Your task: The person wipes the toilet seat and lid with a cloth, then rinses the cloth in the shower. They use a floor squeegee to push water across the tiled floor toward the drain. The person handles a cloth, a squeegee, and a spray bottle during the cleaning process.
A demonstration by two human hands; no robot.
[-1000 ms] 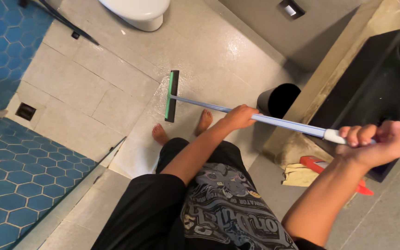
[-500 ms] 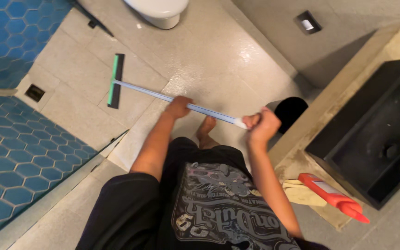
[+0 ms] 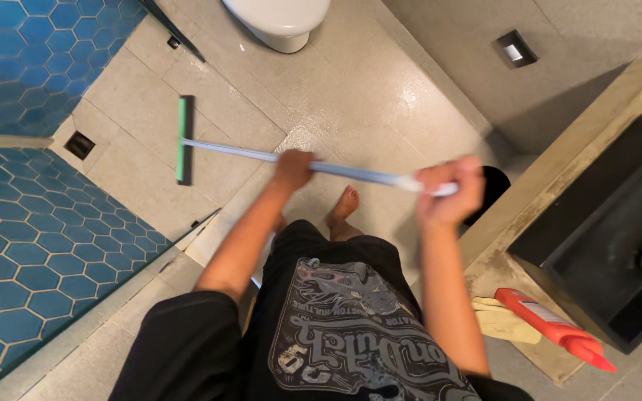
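A floor squeegee [image 3: 185, 139] is held in both hands. At the near end, at about three o'clock from the body, the right hand [image 3: 449, 194] is closed round the white grip of the pole [image 3: 351, 172]; it is blurred, so the single fingers cannot be told apart. Further along, at twelve o'clock, the left hand [image 3: 292, 169] is wrapped fully round the blue shaft. A bare foot [image 3: 344, 208] is seen just below the pole. The green-and-black blade is laid flat on the grey tiles [image 3: 239, 111] at about ten o'clock, between the feet and a square floor drain [image 3: 79, 145]. A wet sheen is seen on the tiles toward the toilet [image 3: 280, 21] at twelve o'clock, so much of the floor is judged not yet wiped. At four o'clock, a red bottle [image 3: 551, 328] and a yellow glove [image 3: 503, 321] are lain on the counter beside a black basin [image 3: 618, 245].
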